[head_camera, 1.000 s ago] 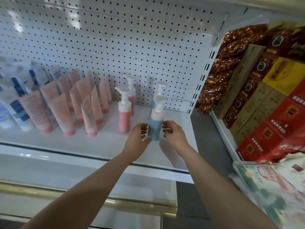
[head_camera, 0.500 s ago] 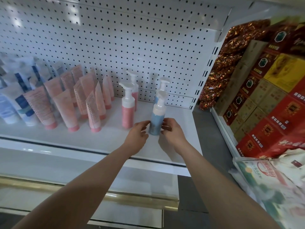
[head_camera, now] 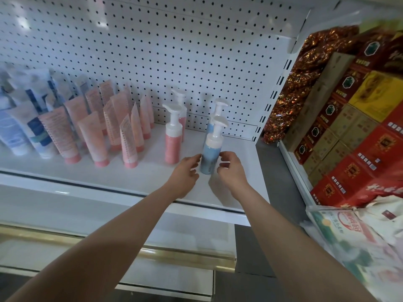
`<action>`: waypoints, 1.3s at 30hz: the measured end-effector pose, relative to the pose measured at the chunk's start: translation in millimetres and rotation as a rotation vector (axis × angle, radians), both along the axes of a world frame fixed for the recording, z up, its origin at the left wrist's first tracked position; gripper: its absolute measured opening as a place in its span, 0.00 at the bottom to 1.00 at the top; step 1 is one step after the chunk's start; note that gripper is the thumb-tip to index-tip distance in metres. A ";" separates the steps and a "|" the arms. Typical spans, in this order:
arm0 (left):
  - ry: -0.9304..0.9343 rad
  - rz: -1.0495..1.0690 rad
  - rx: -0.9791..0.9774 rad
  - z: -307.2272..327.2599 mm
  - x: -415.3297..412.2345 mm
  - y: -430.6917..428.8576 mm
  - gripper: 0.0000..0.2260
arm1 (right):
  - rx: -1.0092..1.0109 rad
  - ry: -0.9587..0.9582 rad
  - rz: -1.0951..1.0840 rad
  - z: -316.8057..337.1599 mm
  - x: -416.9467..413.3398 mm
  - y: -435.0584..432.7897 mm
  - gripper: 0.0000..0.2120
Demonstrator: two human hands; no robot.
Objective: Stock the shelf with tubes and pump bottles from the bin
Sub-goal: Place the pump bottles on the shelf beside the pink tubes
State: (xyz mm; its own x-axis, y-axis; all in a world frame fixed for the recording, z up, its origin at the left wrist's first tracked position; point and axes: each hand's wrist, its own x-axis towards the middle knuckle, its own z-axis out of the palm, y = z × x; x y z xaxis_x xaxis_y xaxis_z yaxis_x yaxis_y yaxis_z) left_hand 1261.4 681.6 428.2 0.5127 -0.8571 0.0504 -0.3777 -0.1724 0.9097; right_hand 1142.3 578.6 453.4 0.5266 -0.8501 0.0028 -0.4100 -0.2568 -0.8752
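Shelf (head_camera: 152, 177) holds tubes (head_camera: 96, 138) and pump bottles (head_camera: 173, 138) upright. Our left hand (head_camera: 184, 173) and right hand (head_camera: 231, 168) flank the front blue bottle (head_camera: 209, 155), fingers loosely curled; whether gripping, we cannot tell.

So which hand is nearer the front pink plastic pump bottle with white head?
Left. The left hand is right of and in front of the front pink pump bottle; the right hand is farther right, past the front blue pump bottle.

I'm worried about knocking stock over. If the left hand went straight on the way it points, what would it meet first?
The front blue pump bottle, which stands right at the fingertips of the left hand; whether they touch it is unclear. The front pink pump bottle stands left of that line.
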 end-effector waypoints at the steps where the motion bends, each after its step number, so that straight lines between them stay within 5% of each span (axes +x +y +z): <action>1: 0.026 -0.011 0.000 0.4 -0.4 -1.1 0.29 | 0.004 0.003 -0.013 0.7 -0.1 2.0 0.20; 11: -0.056 0.008 0.002 -4.2 0.5 1.3 0.26 | 0.130 -0.077 0.146 6.0 -7.6 4.2 0.24; 17: 0.033 -0.006 -0.003 -1.6 -4.7 4.7 0.27 | 0.070 -0.030 -0.003 -3.6 -9.6 7.7 0.23; 27: -0.071 -0.011 0.041 0.3 -1.9 5.1 0.27 | 0.086 -0.008 0.117 0.1 -8.5 6.0 0.27; 35: 0.077 -0.021 -0.004 5.2 -1.3 -2.4 0.27 | 0.061 -0.024 0.066 4.7 -5.5 8.1 0.25; 39: -0.031 -0.014 0.049 3.4 5.1 -2.6 0.28 | 0.111 -0.084 0.112 8.7 -6.6 7.4 0.25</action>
State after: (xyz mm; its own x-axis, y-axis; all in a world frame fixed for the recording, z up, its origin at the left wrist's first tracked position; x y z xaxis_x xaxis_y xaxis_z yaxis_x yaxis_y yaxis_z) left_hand 1266.5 679.0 431.6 0.4995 -0.8660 0.0243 -0.4085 -0.2107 0.8881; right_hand 1135.7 586.0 462.1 0.6202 -0.7834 -0.0397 -0.3088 -0.1973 -0.9304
